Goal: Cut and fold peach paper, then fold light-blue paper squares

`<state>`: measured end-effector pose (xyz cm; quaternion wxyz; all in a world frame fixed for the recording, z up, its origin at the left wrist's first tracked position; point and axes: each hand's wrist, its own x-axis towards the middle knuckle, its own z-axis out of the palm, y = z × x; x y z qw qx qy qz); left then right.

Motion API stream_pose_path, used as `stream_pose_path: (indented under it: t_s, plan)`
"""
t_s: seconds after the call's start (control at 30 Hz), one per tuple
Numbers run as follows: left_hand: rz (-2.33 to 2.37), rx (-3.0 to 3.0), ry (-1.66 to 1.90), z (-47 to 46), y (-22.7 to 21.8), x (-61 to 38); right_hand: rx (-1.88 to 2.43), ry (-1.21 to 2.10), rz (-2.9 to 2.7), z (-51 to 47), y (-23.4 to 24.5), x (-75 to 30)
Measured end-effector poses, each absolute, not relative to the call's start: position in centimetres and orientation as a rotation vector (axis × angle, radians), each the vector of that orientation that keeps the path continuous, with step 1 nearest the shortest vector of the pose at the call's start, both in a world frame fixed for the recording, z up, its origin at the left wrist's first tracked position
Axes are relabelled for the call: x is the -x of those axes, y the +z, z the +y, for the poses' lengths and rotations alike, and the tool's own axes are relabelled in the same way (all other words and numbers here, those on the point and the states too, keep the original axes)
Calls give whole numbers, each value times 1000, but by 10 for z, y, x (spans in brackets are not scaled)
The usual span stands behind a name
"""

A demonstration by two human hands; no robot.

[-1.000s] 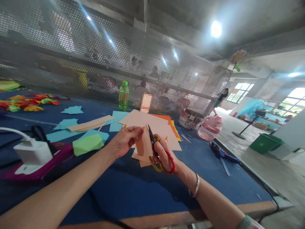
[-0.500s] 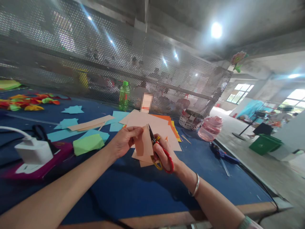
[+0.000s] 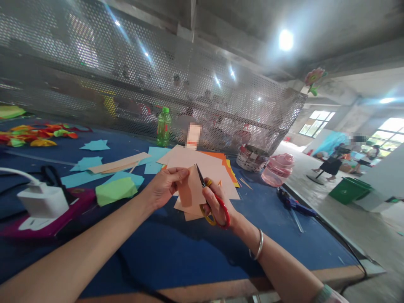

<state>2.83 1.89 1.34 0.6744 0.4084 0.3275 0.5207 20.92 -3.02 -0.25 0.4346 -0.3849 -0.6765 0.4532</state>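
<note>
My left hand (image 3: 167,185) pinches the upper left part of a peach sheet of paper (image 3: 192,191) between thumb and fingers. A pair of scissors (image 3: 217,212) with red and yellow handles is in my right hand (image 3: 221,198), its fingers wrapped round the loops. The dark blades point up and away at the sheet's right edge; whether they are fully closed is hard to make out. Beneath and behind lie pale pink sheets (image 3: 205,162), with orange paper (image 3: 217,156) showing at their far edge.
On the blue table (image 3: 132,252) stand a green bottle (image 3: 163,128), a pink container (image 3: 277,168) and a patterned basket (image 3: 251,158). A glue gun (image 3: 295,204) lies right. Cut blue paper (image 3: 94,145) and a white charger (image 3: 42,200) on a purple power strip (image 3: 72,206) are left. People move in the background.
The hands, paper and scissors keep almost the same pose, the view shifting very slightly. In the right background, a person has come into view near the green bin.
</note>
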Motion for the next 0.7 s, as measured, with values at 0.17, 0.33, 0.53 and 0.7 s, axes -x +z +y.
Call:
stream_pose_path:
  t_s: [0.17, 0.33, 0.53, 0.7]
  plan:
    - [731, -916, 1176, 19, 13, -28, 966, 1098, -1676, -31, 0, -207]
    - [738, -896, 1181, 17, 15, -29, 987, 1075, -1673, -32, 0, -206]
    - [757, -925, 1202, 17, 15, -29, 993, 1024, -1738, -31, 0, -209]
    - [816, -935, 1213, 18, 14, -30, 964, 940, -1864, -30, -1, -215]
